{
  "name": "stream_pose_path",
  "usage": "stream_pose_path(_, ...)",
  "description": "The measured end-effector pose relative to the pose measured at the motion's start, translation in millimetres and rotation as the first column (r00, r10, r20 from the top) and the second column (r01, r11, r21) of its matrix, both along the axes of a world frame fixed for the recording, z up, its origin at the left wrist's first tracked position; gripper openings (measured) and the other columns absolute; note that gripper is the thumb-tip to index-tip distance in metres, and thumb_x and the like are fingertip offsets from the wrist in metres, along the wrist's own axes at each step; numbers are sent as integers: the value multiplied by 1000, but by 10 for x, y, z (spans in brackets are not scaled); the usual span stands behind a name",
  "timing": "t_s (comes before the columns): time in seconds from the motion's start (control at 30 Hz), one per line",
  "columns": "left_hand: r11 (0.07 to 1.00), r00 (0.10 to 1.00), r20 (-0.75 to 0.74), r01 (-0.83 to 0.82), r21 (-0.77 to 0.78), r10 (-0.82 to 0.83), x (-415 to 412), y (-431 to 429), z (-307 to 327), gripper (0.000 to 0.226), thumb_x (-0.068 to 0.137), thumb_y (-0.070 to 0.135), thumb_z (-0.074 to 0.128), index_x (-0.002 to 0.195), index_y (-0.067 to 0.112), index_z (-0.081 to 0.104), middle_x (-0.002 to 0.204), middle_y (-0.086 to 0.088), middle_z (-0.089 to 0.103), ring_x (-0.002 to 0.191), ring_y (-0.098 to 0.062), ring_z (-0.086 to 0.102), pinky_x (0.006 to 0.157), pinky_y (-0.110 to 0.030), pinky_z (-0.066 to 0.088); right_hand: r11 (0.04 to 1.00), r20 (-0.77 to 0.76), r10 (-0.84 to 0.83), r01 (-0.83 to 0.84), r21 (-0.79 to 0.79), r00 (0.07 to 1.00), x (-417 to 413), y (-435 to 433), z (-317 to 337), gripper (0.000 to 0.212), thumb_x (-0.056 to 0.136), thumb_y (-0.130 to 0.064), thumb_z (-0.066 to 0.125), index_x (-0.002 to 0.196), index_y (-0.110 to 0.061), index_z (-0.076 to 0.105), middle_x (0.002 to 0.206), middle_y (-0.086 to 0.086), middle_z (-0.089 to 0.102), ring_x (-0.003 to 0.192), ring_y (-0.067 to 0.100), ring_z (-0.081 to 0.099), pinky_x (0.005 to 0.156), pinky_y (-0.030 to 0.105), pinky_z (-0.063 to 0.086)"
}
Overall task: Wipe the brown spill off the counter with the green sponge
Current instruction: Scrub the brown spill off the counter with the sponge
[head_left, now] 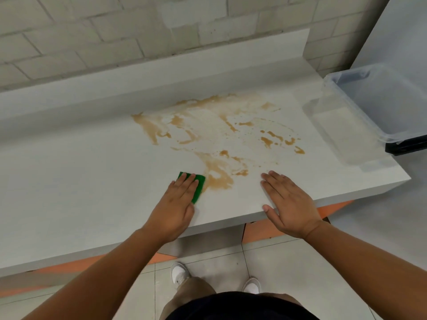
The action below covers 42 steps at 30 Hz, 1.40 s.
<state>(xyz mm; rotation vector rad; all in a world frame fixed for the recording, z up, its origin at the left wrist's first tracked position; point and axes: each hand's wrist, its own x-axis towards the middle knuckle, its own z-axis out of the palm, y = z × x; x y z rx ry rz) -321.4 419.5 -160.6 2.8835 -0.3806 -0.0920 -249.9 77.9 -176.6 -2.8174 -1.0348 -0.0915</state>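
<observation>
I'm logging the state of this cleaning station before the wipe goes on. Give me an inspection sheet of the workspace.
Surface: white counter, stained across the middle.
Job's things: brown spill, smeared and spotted, largely unwiped; green sponge at its near edge.
Clutter: clear plastic bin at the counter's right end.
Grippers: left hand flat on the sponge; right hand flat on the counter, empty.
Cables: nothing seen.
Surroundings: brick wall behind; tiled floor below.
</observation>
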Motion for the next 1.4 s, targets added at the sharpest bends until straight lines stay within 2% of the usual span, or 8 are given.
stream_pose_path(0.27,941,941,31,-337,28,336,262,-229,-26,68,94,36,13,156,8,21,164,-8,16,152,-27,7,123,-41,2,1000,14,-19,19,-10,1000,-16,7,-26,66,98,-48,31,149,-6,34,158,10,28,148,23,19,119,41,22)
stream_pose_path(0.47,998,998,26,-59,0,59,-154,-101,-4,59,101,34,18,156,12,19,165,-1,11,153,-14,-4,125,-39,4,999,18,-29,30,-21,999,-21,15,-39,66,99,-49,29,149,-6,33,159,9,27,149,21,18,120,40,20)
stream_pose_path(0.53,999,998,28,-49,5,49,-208,87,-12,59,101,33,21,156,13,20,165,-1,13,153,-13,-3,125,-40,6,999,23,-34,35,-20,999,-17,19,-40,66,98,-49,29,149,-7,34,159,9,27,149,21,18,120,40,20)
stream_pose_path(0.73,922,922,7,-387,28,387,163,-207,-28,67,94,33,15,156,7,20,164,-8,15,152,-28,6,124,-43,3,999,29,-44,44,5,999,-19,33,-76,64,97,-46,35,148,-6,37,157,9,30,148,22,21,120,41,22)
stream_pose_path(1.0,998,998,-2,-67,-8,67,-173,-334,10,63,99,36,14,157,12,16,165,-2,9,153,-15,-5,125,-41,6,999,30,-54,53,10,998,-17,35,-69,65,97,-47,35,148,-7,36,157,8,30,148,21,20,120,40,21)
stream_pose_path(1.23,952,952,3,-305,35,305,129,-455,-16,65,96,34,15,156,8,20,165,-8,13,153,-28,5,123,-44,4,998,28,-64,64,9,998,-22,43,-72,65,97,-47,36,148,-8,36,158,7,30,148,20,19,121,38,19)
stream_pose_path(1.3,962,963,4,-269,53,269,171,-591,-2,64,97,34,16,156,9,20,165,-8,14,153,-29,5,124,-47,7,998,28,-62,62,1,998,-26,40,-65,65,97,-48,35,149,-8,35,158,7,29,148,20,19,121,38,18)
stream_pose_path(1.4,996,997,-27,-76,54,78,29,-594,32,63,99,37,14,158,15,13,166,-2,7,153,-20,-6,124,-46,7,998,30,-59,60,-13,998,-25,35,-62,66,97,-49,34,149,-8,34,159,7,27,149,19,17,121,37,17)
